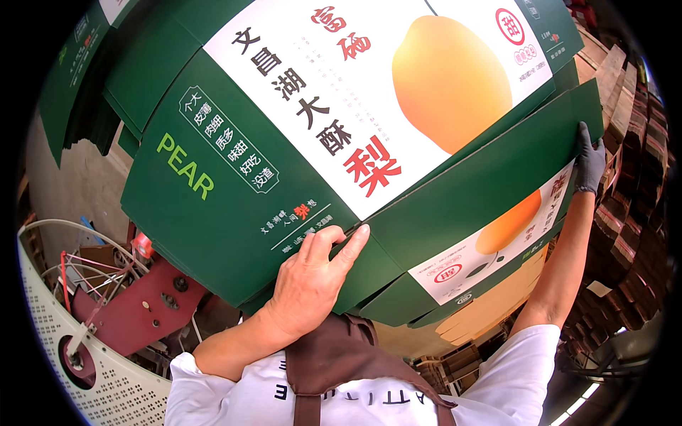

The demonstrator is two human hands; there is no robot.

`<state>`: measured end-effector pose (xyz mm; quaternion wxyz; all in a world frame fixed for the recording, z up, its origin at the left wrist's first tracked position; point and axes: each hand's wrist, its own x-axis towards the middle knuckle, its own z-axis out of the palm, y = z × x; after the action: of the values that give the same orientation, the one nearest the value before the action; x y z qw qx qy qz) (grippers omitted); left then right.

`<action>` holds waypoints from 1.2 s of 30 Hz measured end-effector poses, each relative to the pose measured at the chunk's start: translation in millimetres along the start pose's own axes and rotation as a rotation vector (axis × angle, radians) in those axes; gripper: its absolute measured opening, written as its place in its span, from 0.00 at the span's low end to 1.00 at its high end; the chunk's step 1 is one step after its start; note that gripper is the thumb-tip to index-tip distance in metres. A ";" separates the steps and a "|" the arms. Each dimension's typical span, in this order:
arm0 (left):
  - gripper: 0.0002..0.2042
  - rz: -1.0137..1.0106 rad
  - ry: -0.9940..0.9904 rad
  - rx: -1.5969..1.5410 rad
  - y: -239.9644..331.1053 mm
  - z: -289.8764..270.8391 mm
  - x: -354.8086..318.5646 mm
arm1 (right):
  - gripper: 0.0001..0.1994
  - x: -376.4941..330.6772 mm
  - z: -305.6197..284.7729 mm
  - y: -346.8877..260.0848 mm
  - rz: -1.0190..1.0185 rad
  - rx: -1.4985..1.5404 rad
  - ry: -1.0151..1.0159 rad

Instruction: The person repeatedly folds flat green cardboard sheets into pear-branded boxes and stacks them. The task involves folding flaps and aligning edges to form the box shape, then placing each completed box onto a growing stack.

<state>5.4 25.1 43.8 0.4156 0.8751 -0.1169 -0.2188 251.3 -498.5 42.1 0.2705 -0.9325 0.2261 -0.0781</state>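
A large green printed cardboard box blank [234, 220] with white panels and a big yellow pear picture fills the middle of the view, tilted. My bare left hand [312, 273] is closed at its near edge, the index finger lying along a fold beside the white panel. At the far right end, my right hand [590, 157] in a dark grey glove is closed round the edge of the green flap. Its thumb side shows; the other fingers are partly hidden behind the cardboard. A second pear picture [508, 224] is on the lower flap, between my hands.
More green cardboard sheets [74, 92] stand in a stack at the upper left. A perforated cream metal guard [53, 334] and a dark red machine part [153, 305] are at the lower left. Stacked brown cardboard [632, 234] rises along the right side.
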 end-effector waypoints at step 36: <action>0.27 -0.089 -0.118 0.012 15.8 -17.5 5.6 | 0.51 -20.6 23.6 -55.9 0.169 -0.218 0.066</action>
<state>18.3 24.9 64.3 0.3926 0.8675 -0.1034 -0.2874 260.6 -435.9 51.9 0.1654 -0.9309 0.3199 -0.0607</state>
